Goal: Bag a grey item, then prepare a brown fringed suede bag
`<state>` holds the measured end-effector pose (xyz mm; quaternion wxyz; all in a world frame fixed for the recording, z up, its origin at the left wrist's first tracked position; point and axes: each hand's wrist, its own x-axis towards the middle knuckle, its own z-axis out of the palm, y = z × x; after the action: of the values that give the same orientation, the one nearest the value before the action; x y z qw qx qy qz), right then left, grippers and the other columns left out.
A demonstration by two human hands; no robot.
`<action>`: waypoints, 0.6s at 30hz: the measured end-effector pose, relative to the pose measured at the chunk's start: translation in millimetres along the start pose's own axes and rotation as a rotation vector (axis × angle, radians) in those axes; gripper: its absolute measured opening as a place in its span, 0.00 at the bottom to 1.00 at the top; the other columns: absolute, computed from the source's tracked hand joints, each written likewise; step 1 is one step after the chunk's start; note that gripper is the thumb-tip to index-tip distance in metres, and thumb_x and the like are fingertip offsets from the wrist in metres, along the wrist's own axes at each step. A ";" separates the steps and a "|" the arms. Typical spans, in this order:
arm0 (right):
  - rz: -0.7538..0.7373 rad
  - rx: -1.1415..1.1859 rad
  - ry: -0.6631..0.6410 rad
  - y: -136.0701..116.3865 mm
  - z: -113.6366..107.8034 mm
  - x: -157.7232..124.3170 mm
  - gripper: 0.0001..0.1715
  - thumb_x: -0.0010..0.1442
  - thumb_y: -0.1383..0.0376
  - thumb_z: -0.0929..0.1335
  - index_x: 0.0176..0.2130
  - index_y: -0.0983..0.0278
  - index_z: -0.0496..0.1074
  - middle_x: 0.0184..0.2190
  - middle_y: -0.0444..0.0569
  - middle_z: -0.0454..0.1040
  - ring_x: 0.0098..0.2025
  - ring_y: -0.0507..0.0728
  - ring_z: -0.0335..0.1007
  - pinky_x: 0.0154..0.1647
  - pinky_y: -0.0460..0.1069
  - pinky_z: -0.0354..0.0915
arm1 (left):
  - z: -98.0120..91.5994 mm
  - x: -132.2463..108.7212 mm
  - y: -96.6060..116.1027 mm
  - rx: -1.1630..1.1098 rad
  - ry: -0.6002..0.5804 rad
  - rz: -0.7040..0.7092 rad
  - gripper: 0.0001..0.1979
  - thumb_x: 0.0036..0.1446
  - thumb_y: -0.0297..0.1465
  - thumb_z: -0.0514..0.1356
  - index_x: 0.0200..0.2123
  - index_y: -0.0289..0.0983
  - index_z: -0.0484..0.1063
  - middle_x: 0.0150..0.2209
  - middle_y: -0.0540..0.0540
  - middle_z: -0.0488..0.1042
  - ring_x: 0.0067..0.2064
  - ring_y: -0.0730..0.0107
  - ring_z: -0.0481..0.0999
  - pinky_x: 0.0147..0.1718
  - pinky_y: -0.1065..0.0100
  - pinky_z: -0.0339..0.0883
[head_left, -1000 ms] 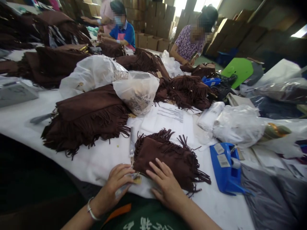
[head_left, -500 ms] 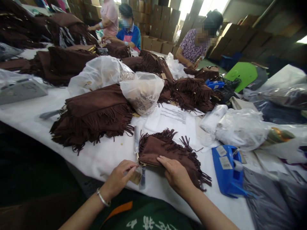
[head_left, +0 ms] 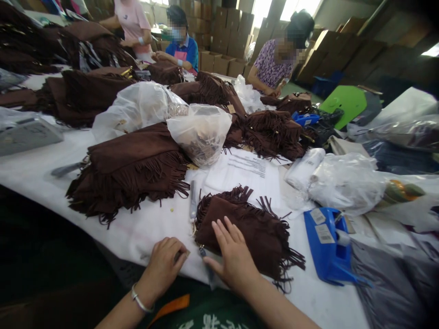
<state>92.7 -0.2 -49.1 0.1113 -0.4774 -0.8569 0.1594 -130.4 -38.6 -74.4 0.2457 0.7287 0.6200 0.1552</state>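
Stacked cartons [head_left: 229,29] line the far side of the workroom, and a table [head_left: 132,230] spread with a white covering carries the goods. Take the brown fringed bag [head_left: 264,240] as landmark: it lies flat near the person's edge of the table, probably placed there for easy reach. On its upper face rests the right hand [head_left: 236,256], fingers apart and gripping nothing; the flat palm seems meant to steady the bag. Its thumb reaches past the bag's near edge, beside a plastic-covered strip [head_left: 210,270]. Just off the bag's near left corner is the left hand [head_left: 168,256], fingers curled and thumb close to them; whether it pinches something small, I cannot tell. Another wrapped strip [head_left: 194,201] lies along the bag's left end, its sleeve perhaps there against scratches. Beyond the bag is a printed sheet [head_left: 247,169], likely within sight for reference. Left of the bag and farther off lies a larger brown fringed heap [head_left: 133,151]; to its right stands a blue tape dispenser [head_left: 324,246], apparently clear of the fringe.
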 end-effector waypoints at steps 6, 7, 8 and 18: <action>-0.007 -0.120 -0.002 -14.6 52.0 17.6 0.45 0.56 0.58 0.67 0.65 0.71 0.48 0.65 0.64 0.46 0.67 0.71 0.39 0.63 0.64 0.48 | -31.3 12.3 -8.9 -0.059 -0.092 -0.021 0.08 0.58 0.27 0.53 0.36 0.39 0.71 0.35 0.47 0.74 0.40 0.63 0.72 0.42 0.59 0.65; -0.019 -0.150 -0.001 -11.7 55.1 17.7 0.41 0.58 0.63 0.65 0.65 0.72 0.49 0.65 0.64 0.49 0.66 0.70 0.41 0.62 0.63 0.50 | -32.8 23.6 -12.8 -0.054 -0.049 0.034 0.11 0.58 0.25 0.51 0.40 0.38 0.71 0.39 0.45 0.74 0.43 0.63 0.72 0.45 0.59 0.65; -0.031 -0.181 0.005 -8.3 56.7 17.1 0.37 0.59 0.68 0.63 0.64 0.73 0.50 0.64 0.64 0.51 0.66 0.69 0.44 0.62 0.62 0.52 | -33.0 37.1 -17.2 -0.015 0.004 0.108 0.15 0.58 0.22 0.49 0.44 0.38 0.70 0.44 0.43 0.73 0.48 0.63 0.70 0.48 0.58 0.63; -0.034 -0.225 0.021 9.8 50.1 13.7 0.32 0.58 0.77 0.58 0.61 0.76 0.56 0.59 0.63 0.61 0.62 0.62 0.56 0.59 0.56 0.60 | -57.4 105.9 -32.6 0.425 -0.042 0.586 0.17 0.56 0.16 0.47 0.40 0.37 0.71 0.52 0.43 0.70 0.63 0.62 0.55 0.62 0.53 0.44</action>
<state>76.1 8.0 -98.6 0.0687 -0.4738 -0.8762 0.0555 -168.4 78.3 -52.9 0.0464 0.9134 0.3981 0.0716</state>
